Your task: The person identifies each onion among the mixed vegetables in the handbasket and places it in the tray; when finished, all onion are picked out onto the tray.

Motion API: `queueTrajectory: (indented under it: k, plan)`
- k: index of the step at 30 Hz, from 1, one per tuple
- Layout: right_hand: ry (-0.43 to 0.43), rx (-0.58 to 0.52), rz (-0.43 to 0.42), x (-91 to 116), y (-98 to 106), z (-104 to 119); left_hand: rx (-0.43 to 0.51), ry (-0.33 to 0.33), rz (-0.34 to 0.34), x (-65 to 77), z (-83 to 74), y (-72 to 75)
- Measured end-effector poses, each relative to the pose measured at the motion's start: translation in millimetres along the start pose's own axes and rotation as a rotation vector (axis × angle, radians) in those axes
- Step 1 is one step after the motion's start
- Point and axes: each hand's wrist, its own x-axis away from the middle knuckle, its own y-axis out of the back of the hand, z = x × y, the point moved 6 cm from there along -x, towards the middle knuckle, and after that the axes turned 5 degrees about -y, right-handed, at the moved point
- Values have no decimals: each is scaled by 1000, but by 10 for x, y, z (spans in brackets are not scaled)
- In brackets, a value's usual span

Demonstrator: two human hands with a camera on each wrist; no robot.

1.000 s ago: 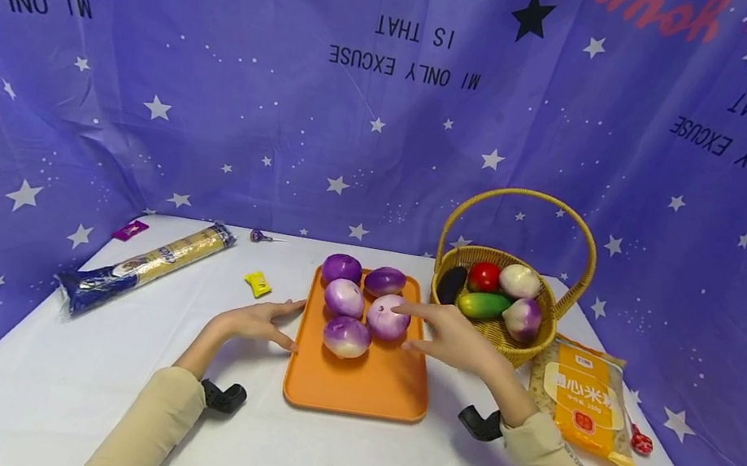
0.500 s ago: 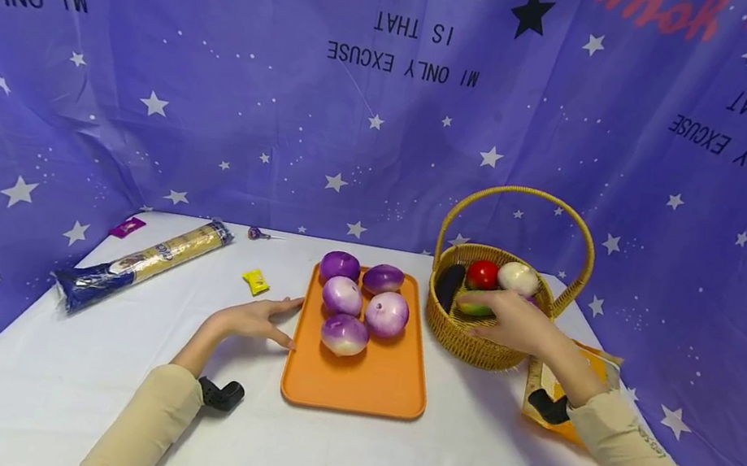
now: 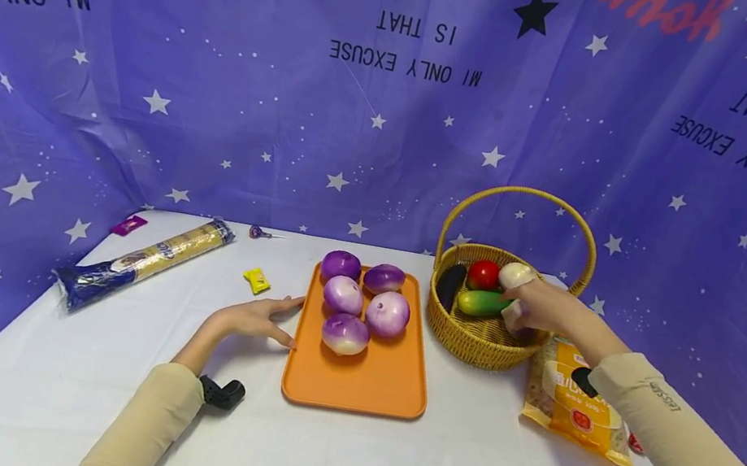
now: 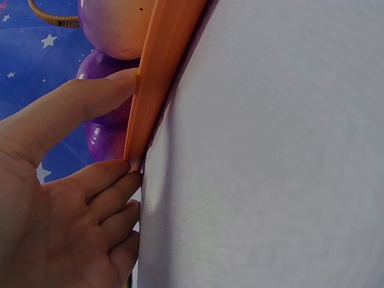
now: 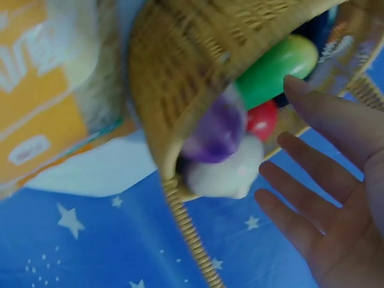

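Observation:
My left hand (image 3: 255, 318) rests at the left edge of an orange tray (image 3: 355, 387), its thumb and fingertips touching the rim in the left wrist view. Several round purple-and-white vegetables (image 3: 345, 335) that look like turnips lie on the tray. Over the right side of a wicker basket (image 3: 473, 349) is my right hand (image 3: 542, 307), fingers spread and holding nothing in the right wrist view. Close to those fingers are a purple-and-white turnip (image 5: 219, 132), a white round vegetable (image 5: 225, 174), a green cucumber (image 5: 279, 69) and a red tomato (image 5: 263, 120).
A dark eggplant (image 3: 450, 284) lies in the basket, whose tall handle (image 3: 529, 192) arches above. Beside the basket is an orange-yellow food packet (image 3: 581, 408), partly under my right forearm. At left lie a long noodle packet (image 3: 146, 261), a yellow sweet (image 3: 257, 280) and a lollipop (image 3: 260, 232).
My right hand has moved right from the turnips on the tray, across the cucumber, to the right side of the basket. My left hand has stayed at the tray's edge.

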Motion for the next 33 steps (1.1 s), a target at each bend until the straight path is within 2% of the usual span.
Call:
queueTrajectory:
  k: [6, 15, 20, 29, 33]
  plan:
    - [30, 48, 26, -85, -42, -100, -2, 2, -6, -14, 17, 28]
    - [16, 92, 43, -204, -104, -220, -14, 0, 0, -29, 1, 45]
    - [52, 100, 38, -230, -102, -231, -22, 8, -3, -13, -10, 73]
    - [68, 53, 11, -149, -31, -215, -5, 4, -7, -39, 24, 25]
    - [89, 5, -36, -136, 7, -164, -1, 9, -4, -20, 29, 5]
